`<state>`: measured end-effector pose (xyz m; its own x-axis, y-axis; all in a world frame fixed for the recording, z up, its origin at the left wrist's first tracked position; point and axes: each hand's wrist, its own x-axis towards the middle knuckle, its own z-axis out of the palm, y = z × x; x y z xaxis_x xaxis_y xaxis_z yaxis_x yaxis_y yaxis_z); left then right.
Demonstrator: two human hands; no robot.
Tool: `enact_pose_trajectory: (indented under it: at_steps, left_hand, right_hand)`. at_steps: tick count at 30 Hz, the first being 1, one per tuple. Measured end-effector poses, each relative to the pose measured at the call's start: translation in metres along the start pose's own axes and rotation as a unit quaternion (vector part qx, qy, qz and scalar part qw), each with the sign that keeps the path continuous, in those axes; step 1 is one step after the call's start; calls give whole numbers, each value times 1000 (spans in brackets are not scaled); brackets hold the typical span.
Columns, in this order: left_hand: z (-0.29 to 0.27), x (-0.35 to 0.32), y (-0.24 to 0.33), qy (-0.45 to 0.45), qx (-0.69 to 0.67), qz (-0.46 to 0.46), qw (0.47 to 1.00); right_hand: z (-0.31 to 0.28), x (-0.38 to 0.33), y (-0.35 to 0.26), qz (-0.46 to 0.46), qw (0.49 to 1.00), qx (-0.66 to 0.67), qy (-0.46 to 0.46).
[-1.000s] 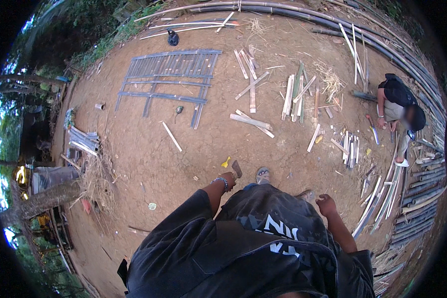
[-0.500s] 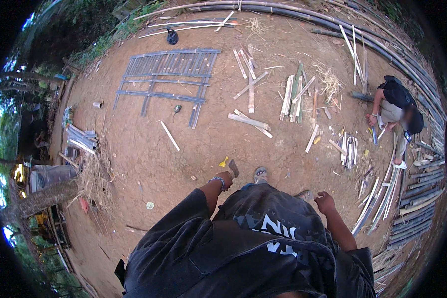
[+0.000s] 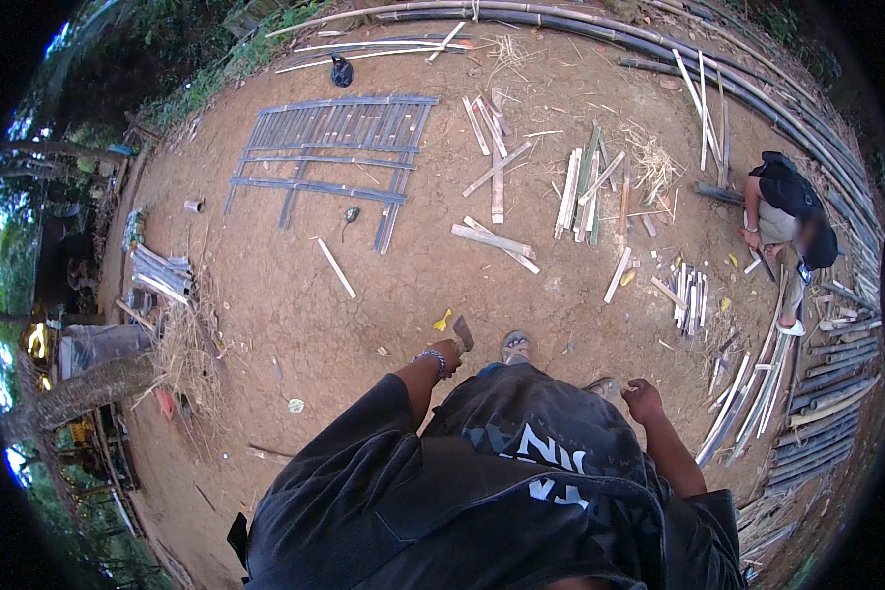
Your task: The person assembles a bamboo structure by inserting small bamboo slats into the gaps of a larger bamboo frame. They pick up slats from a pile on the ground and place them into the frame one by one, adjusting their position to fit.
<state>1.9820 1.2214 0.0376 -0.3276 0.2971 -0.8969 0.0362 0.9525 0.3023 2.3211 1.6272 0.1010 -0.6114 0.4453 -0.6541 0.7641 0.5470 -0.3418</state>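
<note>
My left hand, with a bracelet at the wrist, is closed round a knife. Most of the handle is hidden in the fist, and its broad brownish blade sticks out beyond the fingers over the dirt. A yellow scrap lies on the ground just past that hand. My right hand hangs low at my right side, fingers curled in, with nothing visible in them. Below me show my sandalled feet.
A slatted bamboo frame lies ahead to the left. Split bamboo strips are scattered ahead and right. At right a person crouches over a strip beside stacked bamboo poles. A tree trunk and dry straw are left.
My hands and the knife have barely moved. The crouching person's hands have shifted slightly right, and the blue item near them no longer shows.
</note>
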Motion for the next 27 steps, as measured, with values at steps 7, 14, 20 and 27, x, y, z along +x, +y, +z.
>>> enact_pose_trajectory:
  at_steps: [7,14,20,27]
  left_hand:
    - [-1,-6,4,8,-25,0,1000]
    - [2,10,-3,-5,-23,5,1000]
    - [-1,-1,5,7,-20,4,1000]
    - [-3,15,1,-19,43,26,999]
  right_hand:
    - [-7,-6,-8,-18,999,-10,-27]
    - [5,3,8,-32,998,-40,-19]
    - [6,4,12,-112,980,-156,-53]
    - [5,-7,-1,58,998,10,-23]
